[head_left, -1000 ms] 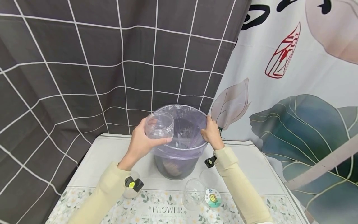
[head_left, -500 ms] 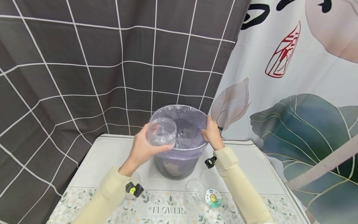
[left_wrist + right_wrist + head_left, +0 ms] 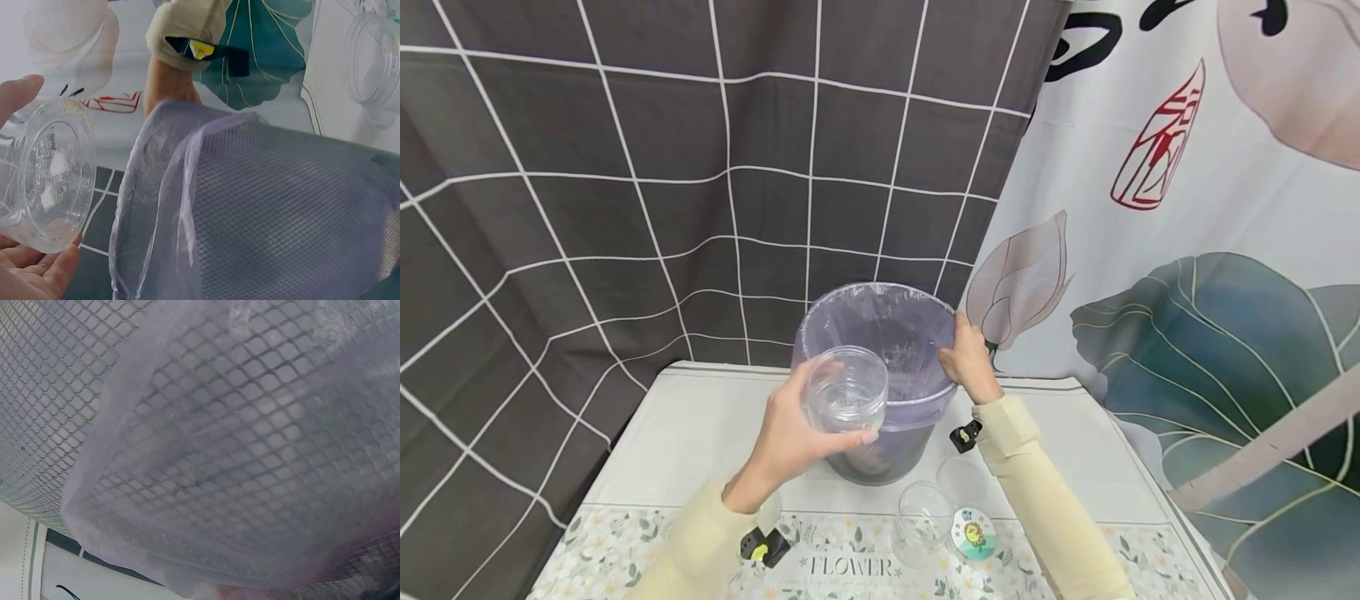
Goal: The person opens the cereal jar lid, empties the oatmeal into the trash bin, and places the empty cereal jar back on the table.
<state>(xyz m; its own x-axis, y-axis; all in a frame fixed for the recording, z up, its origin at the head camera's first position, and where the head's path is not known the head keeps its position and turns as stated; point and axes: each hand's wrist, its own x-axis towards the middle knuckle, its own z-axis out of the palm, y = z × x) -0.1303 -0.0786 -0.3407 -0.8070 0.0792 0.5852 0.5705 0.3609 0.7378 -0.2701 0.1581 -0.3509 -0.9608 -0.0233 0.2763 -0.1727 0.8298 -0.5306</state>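
Observation:
My left hand [image 3: 790, 429] holds a clear plastic jar [image 3: 850, 396] by its side, fingers and thumb around it. The jar is in front of the near left rim of a mesh wastebasket [image 3: 898, 458]. In the left wrist view the jar's base [image 3: 53, 181] faces the camera, with whitish patches visible on it. A thin purple bin liner [image 3: 925, 408] is folded over the wastebasket's rim. My right hand [image 3: 967, 358] grips the rim on the right side; its fingertips are partly hidden. The right wrist view is filled by the liner [image 3: 125, 444] and mesh.
On the table [image 3: 700, 417] stands another clear jar [image 3: 922, 517]. Beside it lies a round lid with a sunflower picture [image 3: 973, 534], and a clear round piece [image 3: 961, 481] is behind. Something pale is partly hidden by my left wrist. A dark grid curtain [image 3: 700, 208] hangs behind.
My left hand has brought the jar down and back towards me, slightly to the right, from above the wastebasket's left rim to in front of it. The right hand stays on the rim.

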